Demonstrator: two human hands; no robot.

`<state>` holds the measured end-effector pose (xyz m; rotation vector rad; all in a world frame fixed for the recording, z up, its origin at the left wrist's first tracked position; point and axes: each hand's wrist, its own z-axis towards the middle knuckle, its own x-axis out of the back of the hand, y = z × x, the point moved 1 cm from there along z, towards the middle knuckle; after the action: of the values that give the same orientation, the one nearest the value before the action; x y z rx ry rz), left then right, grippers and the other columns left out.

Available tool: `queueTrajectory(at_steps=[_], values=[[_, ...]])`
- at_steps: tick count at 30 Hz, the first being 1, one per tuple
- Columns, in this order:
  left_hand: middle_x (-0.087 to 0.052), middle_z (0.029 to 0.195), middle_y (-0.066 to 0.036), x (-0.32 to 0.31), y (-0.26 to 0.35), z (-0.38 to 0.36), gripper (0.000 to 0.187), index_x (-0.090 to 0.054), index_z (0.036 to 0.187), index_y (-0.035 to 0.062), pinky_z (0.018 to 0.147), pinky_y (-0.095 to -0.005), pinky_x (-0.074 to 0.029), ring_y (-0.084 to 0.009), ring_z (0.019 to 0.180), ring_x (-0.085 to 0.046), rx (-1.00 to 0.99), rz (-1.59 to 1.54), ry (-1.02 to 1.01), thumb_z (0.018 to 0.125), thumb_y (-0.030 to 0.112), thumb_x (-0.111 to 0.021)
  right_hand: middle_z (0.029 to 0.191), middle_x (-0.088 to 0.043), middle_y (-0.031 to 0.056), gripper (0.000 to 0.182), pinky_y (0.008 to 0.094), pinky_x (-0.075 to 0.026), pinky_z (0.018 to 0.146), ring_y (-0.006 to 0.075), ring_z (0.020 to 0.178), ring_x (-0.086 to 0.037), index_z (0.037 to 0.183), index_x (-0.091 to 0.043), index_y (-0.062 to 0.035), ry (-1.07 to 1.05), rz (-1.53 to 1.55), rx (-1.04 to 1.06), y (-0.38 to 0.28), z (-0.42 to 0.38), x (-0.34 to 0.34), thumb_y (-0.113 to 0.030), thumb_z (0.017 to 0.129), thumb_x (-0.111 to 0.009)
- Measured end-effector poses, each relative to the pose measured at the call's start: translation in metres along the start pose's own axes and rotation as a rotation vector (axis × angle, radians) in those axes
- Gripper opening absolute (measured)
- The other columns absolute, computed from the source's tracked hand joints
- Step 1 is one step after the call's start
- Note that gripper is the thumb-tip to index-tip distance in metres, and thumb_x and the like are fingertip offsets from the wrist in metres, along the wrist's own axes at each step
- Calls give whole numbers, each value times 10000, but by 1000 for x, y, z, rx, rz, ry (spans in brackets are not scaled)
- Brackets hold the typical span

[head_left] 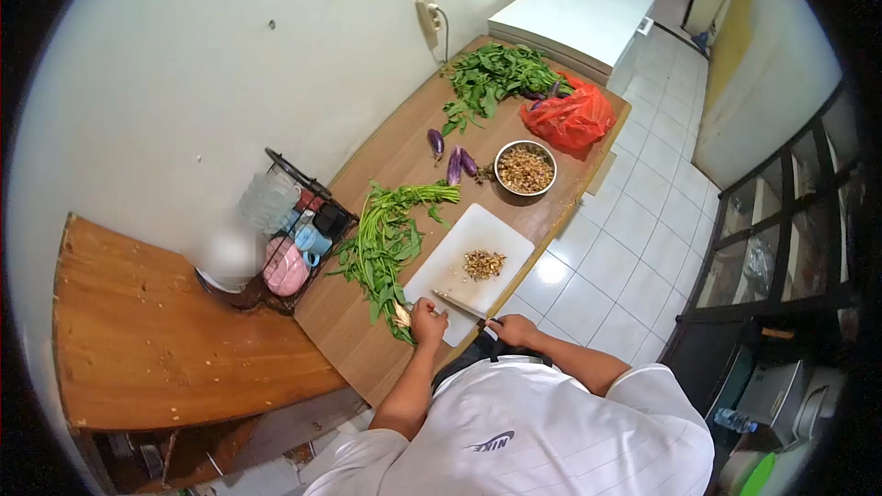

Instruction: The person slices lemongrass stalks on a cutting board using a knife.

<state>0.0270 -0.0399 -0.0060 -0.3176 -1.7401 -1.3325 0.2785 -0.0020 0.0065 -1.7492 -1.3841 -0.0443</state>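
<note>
My right hand [516,331] is closed round the dark handle of a knife [462,304]. Its blade lies over the near part of a white cutting board [443,274]. At the board's near left edge, my left hand [428,321] has its fingers curled together; what they hold, if anything, I cannot make out. A pale piece of food [402,315] shows just left of that hand, beside the leaves. On the board, beyond the blade, sits a small heap of chopped brown and cream bits [484,264]. Leafy greens [384,248] with long stems lie along the board's left side.
A metal bowl [550,186] of similar chopped bits stands beyond the board. Near it lie purple eggplants [455,165]. More greens [496,78] and a red plastic bag [571,119] occupy the table's far end. A dish rack [342,223] with cups stands left, against the wall.
</note>
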Motion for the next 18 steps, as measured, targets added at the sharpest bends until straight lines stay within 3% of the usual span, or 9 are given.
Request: queueTrajectory(at_steps=[6, 12, 14, 15, 17, 18], values=[[-583, 874, -115, 2, -6, -10, 392, -559, 895, 71, 757, -437, -475, -316, 839, -586, -79, -59, -1, 664, 132, -870, 1053, -721, 239, 701, 514, -520, 921, 430, 1048, -671, 1067, -744, -52, 100, 81, -107, -4, 3, 8, -655, 981, -395], [-586, 894, -113, -13, 11, 4, 383, -580, 927, 60, 781, -434, -484, -306, 836, -585, -80, 12, -27, 742, 249, -856, 1016, -727, 220, 651, 511, -527, 893, 404, 1010, -684, 1104, -733, -87, 212, 186, -151, 7, -20, 14, -629, 989, -393], [-599, 926, -133, -28, 14, 17, 514, -568, 975, 58, 797, -432, -488, -309, 844, -588, 25, -57, 10, 724, 381, -880, 992, -730, 213, 634, 512, -530, 877, 394, 992, -689, 1097, -730, -90, 236, 176, -155, 7, -35, 18, -620, 992, -397], [-599, 926, -133, -30, 25, 23, 514, -568, 975, 58, 797, -432, -488, -309, 844, -588, 13, -58, 1, 724, 381, -880, 960, -730, 204, 622, 512, -537, 846, 388, 962, -696, 1078, -724, -88, 262, 130, -128, 6, -42, 20, -618, 990, -411], [-608, 956, -155, -30, 55, 33, 680, -537, 1030, 64, 834, -436, -491, -322, 886, -587, 192, -109, -32, 647, 482, -913, 927, -731, 195, 611, 512, -543, 815, 382, 932, -702, 1060, -719, -86, 292, 90, -112, 8, -50, 19, -617, 987, -425], [-617, 1030, -175, -29, 63, 41, 834, -489, 1112, 87, 894, -459, -493, -354, 997, -599, 258, -104, -121, 561, 519, -942, 913, -729, 194, 591, 513, -545, 787, 383, 907, -702, 1049, -727, -100, 346, 66, -102, 8, -53, 19, -618, 979, -451]])
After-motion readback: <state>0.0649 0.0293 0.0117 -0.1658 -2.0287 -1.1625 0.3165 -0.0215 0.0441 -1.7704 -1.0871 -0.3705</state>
